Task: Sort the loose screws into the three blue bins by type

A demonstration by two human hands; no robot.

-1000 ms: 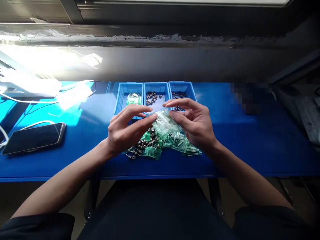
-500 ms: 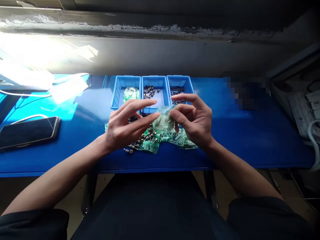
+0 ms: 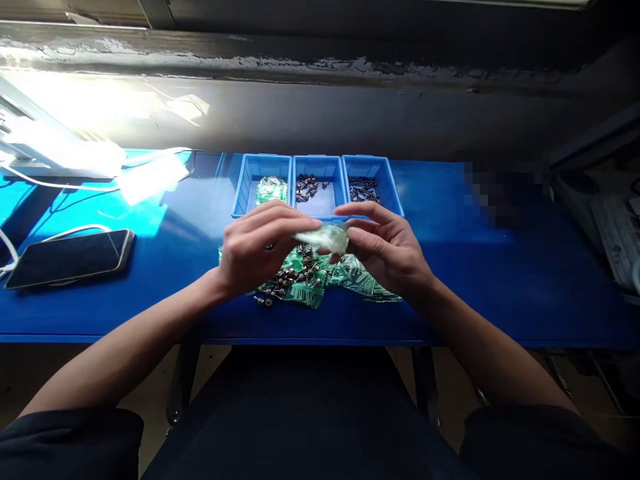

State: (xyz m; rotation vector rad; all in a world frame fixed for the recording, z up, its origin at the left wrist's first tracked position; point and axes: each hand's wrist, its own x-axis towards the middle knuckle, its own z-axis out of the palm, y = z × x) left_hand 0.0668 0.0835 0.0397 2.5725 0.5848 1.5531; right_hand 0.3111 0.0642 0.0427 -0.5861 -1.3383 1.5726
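A small clear greenish plastic bag [image 3: 330, 238], blurred by motion, is held up over the front of the table. My right hand [image 3: 393, 250] pinches its right end between thumb and fingers, the index finger raised above it. My left hand [image 3: 263, 243] has its fingers drawn together over the bag's left end; its thumb is mostly hidden. Beneath both hands lie similar bags of thin pins [image 3: 365, 277] and a loose heap of small metal screw-like parts [image 3: 300, 273].
Behind the hands stand three blue bins: a left bin [image 3: 247, 190] with green bags, a middle bin [image 3: 327, 202] with metal fittings, a right bin [image 3: 393, 193] with dark screws. A phone [image 3: 70, 259] lies at left on the blue table [image 3: 165, 300], near white cables and a bright lamp.
My left hand's fingers have closed from spread apart onto the bag. The bag has tilted flatter, still in my right hand. The whole view has shifted slightly.
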